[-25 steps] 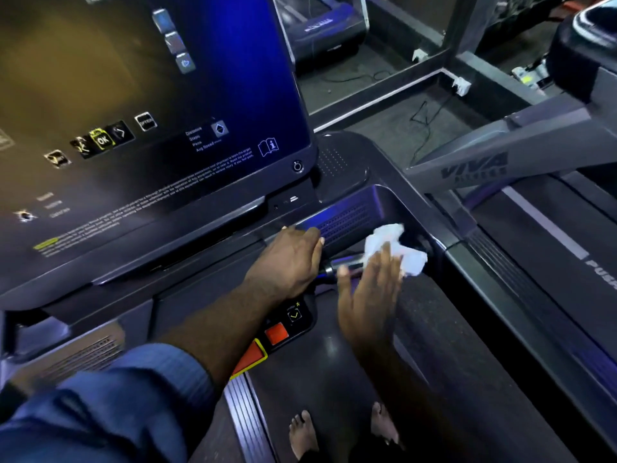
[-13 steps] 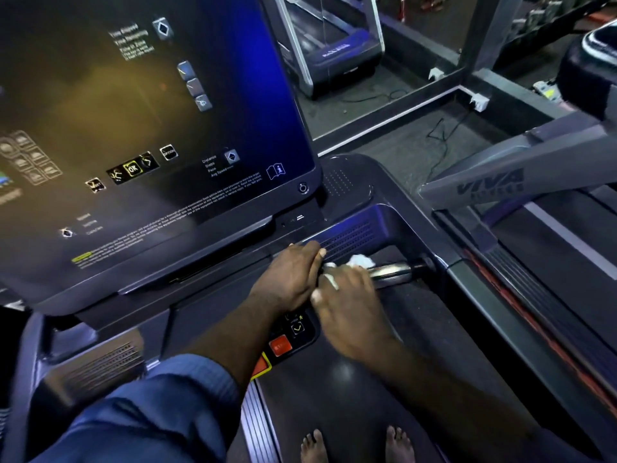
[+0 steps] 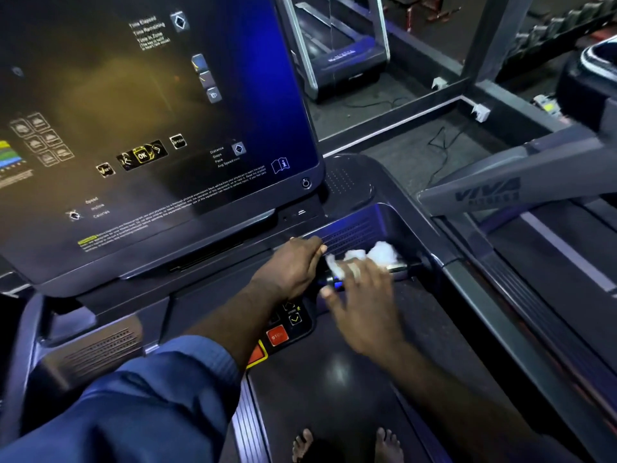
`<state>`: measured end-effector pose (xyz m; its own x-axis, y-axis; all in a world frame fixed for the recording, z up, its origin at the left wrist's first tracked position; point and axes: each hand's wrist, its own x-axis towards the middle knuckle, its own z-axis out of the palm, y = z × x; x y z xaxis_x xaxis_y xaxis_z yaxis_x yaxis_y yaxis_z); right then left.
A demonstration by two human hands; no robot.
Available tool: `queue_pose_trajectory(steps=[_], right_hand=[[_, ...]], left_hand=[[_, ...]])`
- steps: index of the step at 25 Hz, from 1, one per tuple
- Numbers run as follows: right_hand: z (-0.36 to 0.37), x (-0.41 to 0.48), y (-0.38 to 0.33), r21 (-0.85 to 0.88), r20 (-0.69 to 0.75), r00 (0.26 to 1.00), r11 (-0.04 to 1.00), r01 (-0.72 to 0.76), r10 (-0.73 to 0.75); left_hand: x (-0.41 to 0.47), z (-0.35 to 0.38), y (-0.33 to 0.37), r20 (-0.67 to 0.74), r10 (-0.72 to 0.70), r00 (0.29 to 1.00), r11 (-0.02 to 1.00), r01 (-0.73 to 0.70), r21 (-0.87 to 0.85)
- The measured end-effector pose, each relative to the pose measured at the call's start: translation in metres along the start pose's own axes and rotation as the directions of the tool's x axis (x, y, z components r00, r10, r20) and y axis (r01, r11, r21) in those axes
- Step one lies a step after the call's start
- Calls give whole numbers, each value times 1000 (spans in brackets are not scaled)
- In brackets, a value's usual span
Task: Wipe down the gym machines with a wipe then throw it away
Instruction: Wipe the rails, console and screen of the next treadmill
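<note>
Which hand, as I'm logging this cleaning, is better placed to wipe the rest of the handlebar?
Right. The right hand presses the wipe on the handlebar; the left hand rests by the console without one.

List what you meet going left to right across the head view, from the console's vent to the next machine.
vent grille → left hand → wipe → neighbouring treadmill's VIVA arm
</note>
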<state>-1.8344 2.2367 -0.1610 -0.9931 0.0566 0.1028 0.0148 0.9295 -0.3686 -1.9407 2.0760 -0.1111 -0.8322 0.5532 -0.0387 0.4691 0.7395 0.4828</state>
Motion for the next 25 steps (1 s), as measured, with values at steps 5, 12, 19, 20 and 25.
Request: queue_pose_trajectory(steps=[5, 12, 19, 20, 25], right_hand=[[-21, 10, 49, -90, 158, 941, 945, 316, -299], [-9, -2, 5, -9, 100, 978, 983, 184, -182], [-9, 1, 46, 13, -103, 981, 986, -165, 166], [-2, -3, 31, 10, -68, 988, 990, -140, 140], [-15, -6, 35, 10, 149, 940, 952, 307, -305]], left_hand=[[1, 4, -9, 5, -19, 1000, 999, 19, -44], [4, 3, -10, 24, 7, 1000, 996, -5, -93], [3, 4, -11, 44, 2, 999, 996, 2, -88], [2, 4, -10, 60, -4, 998, 996, 10, -84], [6, 2, -5, 73, -39, 997, 994, 46, -100]])
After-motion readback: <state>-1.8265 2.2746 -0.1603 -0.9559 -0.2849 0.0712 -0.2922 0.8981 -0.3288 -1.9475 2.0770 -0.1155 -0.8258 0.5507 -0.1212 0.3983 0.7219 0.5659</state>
